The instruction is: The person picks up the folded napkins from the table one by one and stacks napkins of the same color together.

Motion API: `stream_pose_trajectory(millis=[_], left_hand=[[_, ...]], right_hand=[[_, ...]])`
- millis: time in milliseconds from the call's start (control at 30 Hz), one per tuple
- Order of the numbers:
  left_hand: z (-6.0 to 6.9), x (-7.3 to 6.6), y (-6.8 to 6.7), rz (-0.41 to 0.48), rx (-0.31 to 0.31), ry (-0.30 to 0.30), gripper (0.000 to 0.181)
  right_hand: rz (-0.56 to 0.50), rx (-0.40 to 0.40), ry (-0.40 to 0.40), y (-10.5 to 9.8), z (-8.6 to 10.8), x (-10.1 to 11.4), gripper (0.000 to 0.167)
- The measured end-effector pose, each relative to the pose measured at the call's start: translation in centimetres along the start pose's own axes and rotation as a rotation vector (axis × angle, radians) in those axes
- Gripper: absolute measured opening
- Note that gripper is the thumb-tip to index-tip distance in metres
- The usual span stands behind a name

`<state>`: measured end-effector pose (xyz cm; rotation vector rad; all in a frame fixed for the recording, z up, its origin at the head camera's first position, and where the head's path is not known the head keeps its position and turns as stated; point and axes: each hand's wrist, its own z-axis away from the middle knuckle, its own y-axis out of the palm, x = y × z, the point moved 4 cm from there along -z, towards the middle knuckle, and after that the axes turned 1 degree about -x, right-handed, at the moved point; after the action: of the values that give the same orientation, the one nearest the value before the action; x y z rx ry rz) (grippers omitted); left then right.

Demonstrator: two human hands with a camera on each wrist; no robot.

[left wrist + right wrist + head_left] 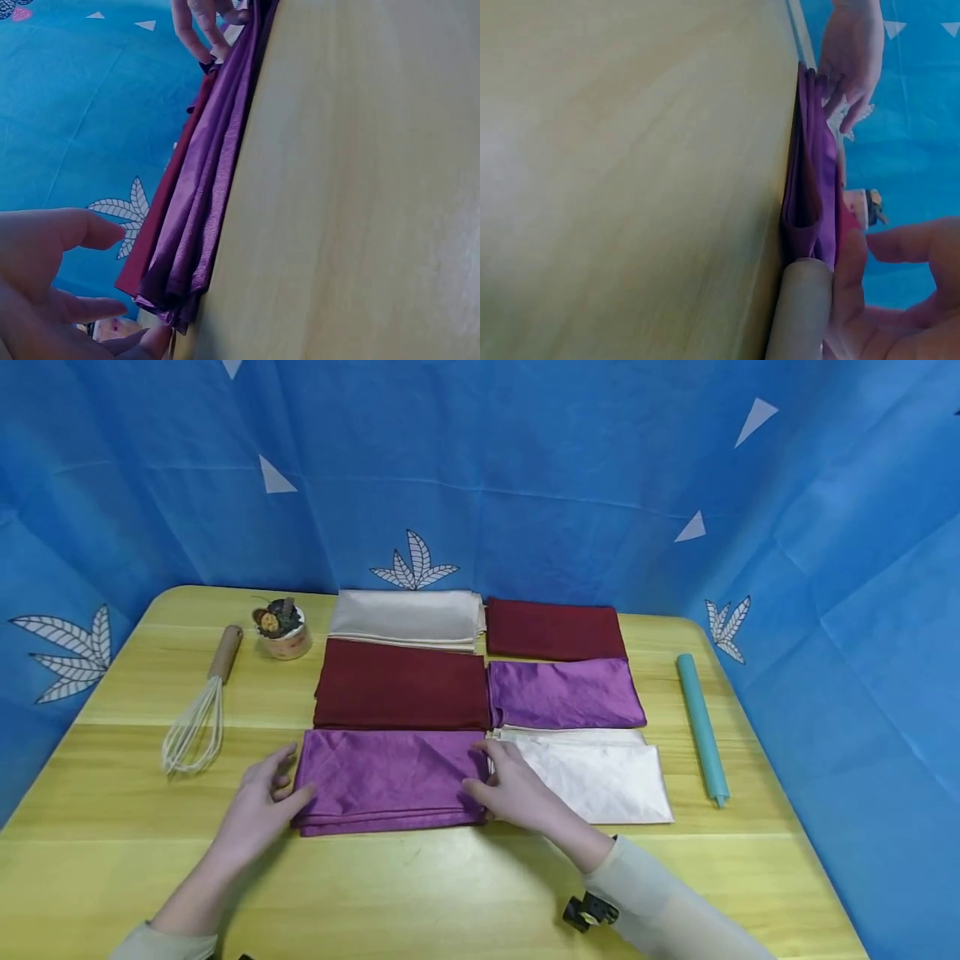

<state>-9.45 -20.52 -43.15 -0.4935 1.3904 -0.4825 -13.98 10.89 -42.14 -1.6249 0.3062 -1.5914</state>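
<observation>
Pretty much everything behind and to the sides is covered by a bright blue cloth backdrop (pixel 570 460), printed with white triangles (pixel 757 419) and outlined leaf sprigs (pixel 420 560). A yellowish wood-grain surface (pixel 420 893) with rounded far corners is softly lit.

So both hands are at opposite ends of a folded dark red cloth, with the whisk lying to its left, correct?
Not dark red: the head view shows a folded purple cloth between the left hand and right hand, the whisk to its left.
</observation>
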Motion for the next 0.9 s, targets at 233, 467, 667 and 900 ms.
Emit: stream_pose_trajectory(millis=[233,467,667,900], left_hand=[[-0.8,-0.1,-0.2,-0.081,-0.04,0.054,0.064],[-1.2,-0.4,-0.3,-0.074,-0.054,0.098,0.062],[-1.4,-0.4,0.1,-0.085,-0.052,0.098,0.061],[-1.4,-0.1,0.4,-0.052,-0.107,0.123,0.073]], right_hand=[[0.102,-0.035,-0.078,0.0,-1.2,0.0,0.044],[0.196,-0.03,-0.071,0.2,-1.8,-0.1,0.059],[0.209,-0.05,-0.062,0.3,-1.9,-0.3,0.04],[0.152,0.007,-0.118,1.0,-1.7,-0.1,0.031]])
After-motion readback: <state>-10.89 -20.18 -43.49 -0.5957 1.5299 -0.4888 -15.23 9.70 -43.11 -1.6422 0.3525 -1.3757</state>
